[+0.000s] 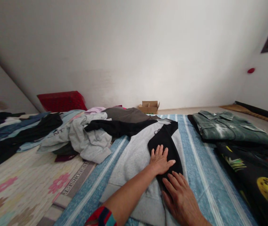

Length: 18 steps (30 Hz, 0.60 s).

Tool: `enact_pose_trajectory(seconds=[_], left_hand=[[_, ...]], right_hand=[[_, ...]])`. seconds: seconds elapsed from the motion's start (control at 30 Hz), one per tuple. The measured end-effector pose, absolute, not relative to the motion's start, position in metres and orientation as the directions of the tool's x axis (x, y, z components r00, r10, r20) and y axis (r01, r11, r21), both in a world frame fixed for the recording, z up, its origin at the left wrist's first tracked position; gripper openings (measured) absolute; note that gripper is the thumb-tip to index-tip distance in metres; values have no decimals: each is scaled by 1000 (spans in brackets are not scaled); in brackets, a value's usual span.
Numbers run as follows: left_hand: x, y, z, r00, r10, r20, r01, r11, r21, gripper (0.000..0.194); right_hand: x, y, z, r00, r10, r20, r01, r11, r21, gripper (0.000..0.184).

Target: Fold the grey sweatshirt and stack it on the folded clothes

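Note:
A light grey sweatshirt with black sleeves lies spread over a blue striped sheet. Its right-hand black sleeve is folded in over the body. The other black sleeve stretches out to the left, against a heap of clothes. My left hand rests flat on the folded sleeve, fingers spread and holding nothing. Just below and to the right, my right hand lies palm down on the sleeve's lower end and the grey cloth, its fingers stretched out.
Left lies a heap of loose clothes, with dark trousers beyond. On the right are a folded green jacket and a black printed garment. A cardboard box and a red case stand by the wall.

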<state>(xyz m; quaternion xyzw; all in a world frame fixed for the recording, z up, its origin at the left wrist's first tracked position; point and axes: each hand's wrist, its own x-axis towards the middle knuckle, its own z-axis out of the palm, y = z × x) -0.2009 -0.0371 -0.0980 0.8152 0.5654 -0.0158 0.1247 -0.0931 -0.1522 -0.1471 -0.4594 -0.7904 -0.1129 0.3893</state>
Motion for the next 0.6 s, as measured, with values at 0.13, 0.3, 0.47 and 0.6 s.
enact_pose_trajectory(seconds=[0.13,0.3,0.47,0.6], left_hand=[[-201,-37,-98,361,914,-188,924,-322,207,81],[-203,-35,-97,372,917,-145,908,-327,263,79],[-209,-40,-90,375,925,-61,892,-342,295,66],[-216,-48,-85,387,920,-67,896,-358,262,57]], right_hand=[[-93,-154,-146,-269,653,708,810,551,-201,28],[-92,-155,-144,-275,668,692,811,547,-206,27],[-91,-155,-143,-284,671,685,820,541,-189,28],[-90,-156,-142,-290,684,669,820,539,-195,27]])
